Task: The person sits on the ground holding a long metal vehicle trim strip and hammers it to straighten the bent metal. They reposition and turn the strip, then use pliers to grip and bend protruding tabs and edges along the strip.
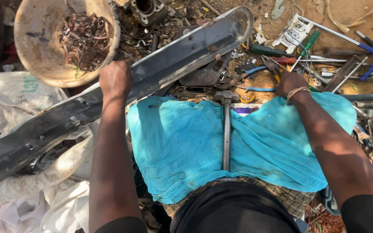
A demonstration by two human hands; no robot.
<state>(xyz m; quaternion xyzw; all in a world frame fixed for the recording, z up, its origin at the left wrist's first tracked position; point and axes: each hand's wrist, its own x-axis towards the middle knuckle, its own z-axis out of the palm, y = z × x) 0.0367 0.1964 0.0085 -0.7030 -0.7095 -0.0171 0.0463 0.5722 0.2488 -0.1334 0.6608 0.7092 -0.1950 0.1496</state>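
**A long panel held at one point, and pliers in a tangle**

At the ground's far left edge I see a basin of copper wire scrap. My left hand has its fingers clamped on the long black metal panel, which slants across the ground; gripped only there, I judge it could pivot or slide. A hammer lies on the blue cloth over my lap and might roll off. My right hand closes on blue-handled pliers among loose tools near the right edge; snagging seems likely.
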